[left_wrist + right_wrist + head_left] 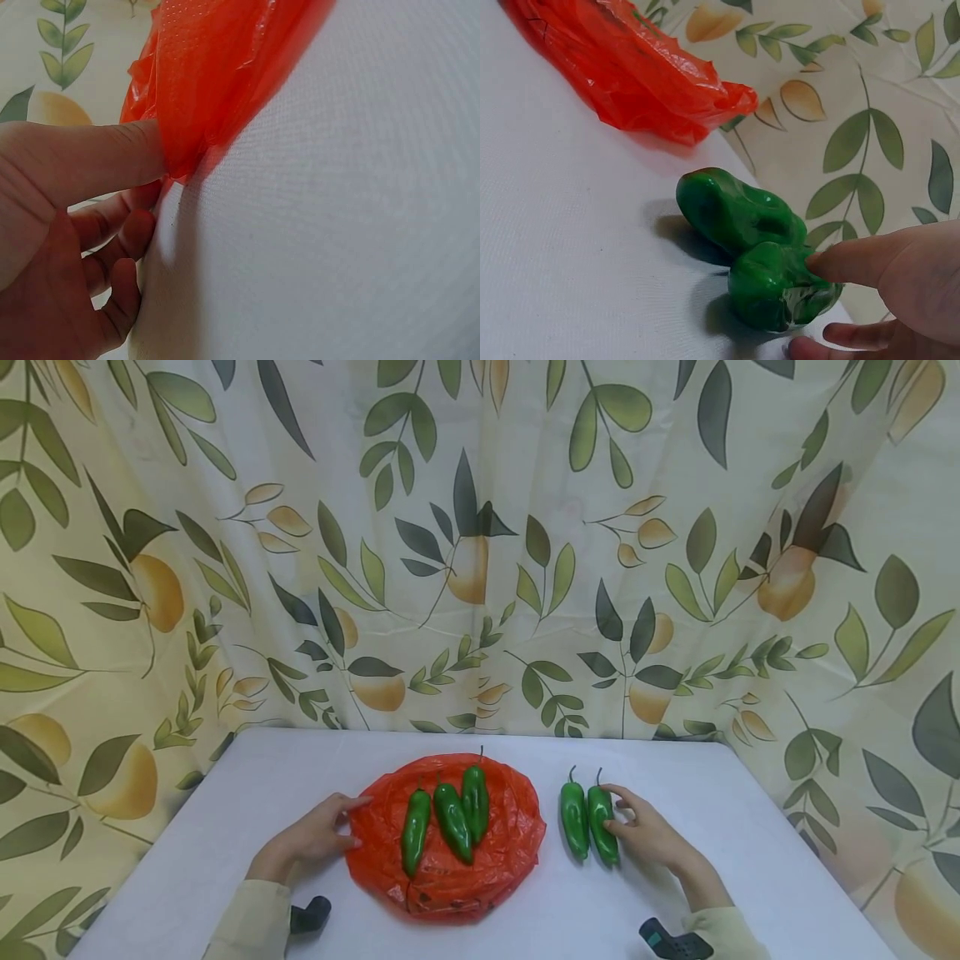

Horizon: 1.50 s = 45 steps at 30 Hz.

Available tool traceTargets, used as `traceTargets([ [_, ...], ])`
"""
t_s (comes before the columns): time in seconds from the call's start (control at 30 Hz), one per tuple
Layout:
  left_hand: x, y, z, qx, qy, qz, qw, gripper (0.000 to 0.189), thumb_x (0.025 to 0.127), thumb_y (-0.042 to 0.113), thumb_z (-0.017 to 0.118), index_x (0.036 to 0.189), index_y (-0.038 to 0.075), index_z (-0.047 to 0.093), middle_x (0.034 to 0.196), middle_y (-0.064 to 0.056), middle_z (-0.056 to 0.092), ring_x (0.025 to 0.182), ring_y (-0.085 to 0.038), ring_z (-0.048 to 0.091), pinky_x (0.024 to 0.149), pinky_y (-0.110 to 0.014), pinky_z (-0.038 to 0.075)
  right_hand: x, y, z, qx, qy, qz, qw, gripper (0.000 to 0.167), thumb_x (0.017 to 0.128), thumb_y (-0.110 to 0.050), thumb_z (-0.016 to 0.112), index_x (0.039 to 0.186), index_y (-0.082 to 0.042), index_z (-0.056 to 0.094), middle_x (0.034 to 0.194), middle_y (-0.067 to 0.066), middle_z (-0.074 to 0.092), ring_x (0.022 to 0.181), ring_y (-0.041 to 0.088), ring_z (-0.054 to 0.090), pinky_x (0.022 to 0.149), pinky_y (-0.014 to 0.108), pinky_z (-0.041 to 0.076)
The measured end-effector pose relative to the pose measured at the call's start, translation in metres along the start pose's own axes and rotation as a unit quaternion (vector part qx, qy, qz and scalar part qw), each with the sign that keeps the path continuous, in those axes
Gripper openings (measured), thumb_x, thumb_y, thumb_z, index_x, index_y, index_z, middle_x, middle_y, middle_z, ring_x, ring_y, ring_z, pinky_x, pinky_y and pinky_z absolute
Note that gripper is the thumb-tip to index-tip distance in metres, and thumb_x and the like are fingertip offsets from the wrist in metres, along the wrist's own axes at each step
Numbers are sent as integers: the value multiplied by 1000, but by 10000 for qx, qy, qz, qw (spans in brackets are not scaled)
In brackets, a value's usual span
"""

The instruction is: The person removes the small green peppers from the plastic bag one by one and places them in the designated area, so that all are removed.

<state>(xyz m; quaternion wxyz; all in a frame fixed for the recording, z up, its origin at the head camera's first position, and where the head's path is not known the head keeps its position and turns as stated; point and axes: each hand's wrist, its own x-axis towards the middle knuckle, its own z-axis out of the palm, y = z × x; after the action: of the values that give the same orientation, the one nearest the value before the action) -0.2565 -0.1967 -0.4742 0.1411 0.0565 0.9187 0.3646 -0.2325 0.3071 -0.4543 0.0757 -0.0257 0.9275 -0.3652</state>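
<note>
A crumpled red plastic bag point(517, 827) lies on the white table with three green peppers on it. One pepper point(416, 832) lies leftmost, another point(452, 822) in the middle, and a third point(476, 802) to the right. My left hand point(315, 831) grips the bag's left edge; in the left wrist view the thumb presses against the red plastic point(217, 67). Right of the bag, two more peppers lie side by side, stems away from me. The outer pepper point(602, 822) is between my right hand's point(652, 835) thumb and fingers; its neighbour point(573, 821) lies left of it.
The white table point(300, 760) ends at a curtain point(480, 635) printed with leaves and fruit, which closes off the back and sides. Dark devices sit at both wrists, one at the left wrist point(310, 916) and one at the right point(675, 941).
</note>
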Motion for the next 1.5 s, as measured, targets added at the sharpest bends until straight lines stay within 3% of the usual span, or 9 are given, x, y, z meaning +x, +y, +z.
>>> traceTargets([
  [0.33,0,1,2,-5,-10,-5,10000,67,82,9,81,144,19,57,125,-6,57,125,-32,53,105,-56,51,-6,-6,-6,-174,205,47,9996,63,101,-29,60,154,-5,35,145,39,41,124,61,52,96,66,52],
  [0.5,-1,2,3,13,-18,-1,10000,67,82,10,81,144,19,57,125,-6,57,126,-32,53,104,-56,51,-9,-13,-7,-98,291,43,9995,62,101,-30,59,153,-5,36,147,38,41,118,51,60,90,55,59],
  [0.83,-2,4,3,37,-52,15,10000,67,83,10,81,144,18,57,124,-6,57,125,-32,53,104,-55,52,-14,-33,-6,-222,516,-124,9983,61,102,-29,60,153,-6,37,146,35,45,116,42,62,85,46,61],
  [1.17,-2,4,2,25,0,-107,9999,67,84,12,80,145,20,56,128,-5,56,126,-31,51,102,-55,53,-16,-54,7,116,605,-536,9967,55,100,-22,62,150,-11,43,145,30,48,110,34,62,77,36,63],
  [1.5,-3,3,1,23,3,-90,10000,67,84,11,80,145,19,56,126,-6,56,125,-32,51,101,-55,54,-14,-74,34,293,614,-966,9930,50,97,-18,66,145,-15,51,139,23,56,102,24,63,76,31,62],
])
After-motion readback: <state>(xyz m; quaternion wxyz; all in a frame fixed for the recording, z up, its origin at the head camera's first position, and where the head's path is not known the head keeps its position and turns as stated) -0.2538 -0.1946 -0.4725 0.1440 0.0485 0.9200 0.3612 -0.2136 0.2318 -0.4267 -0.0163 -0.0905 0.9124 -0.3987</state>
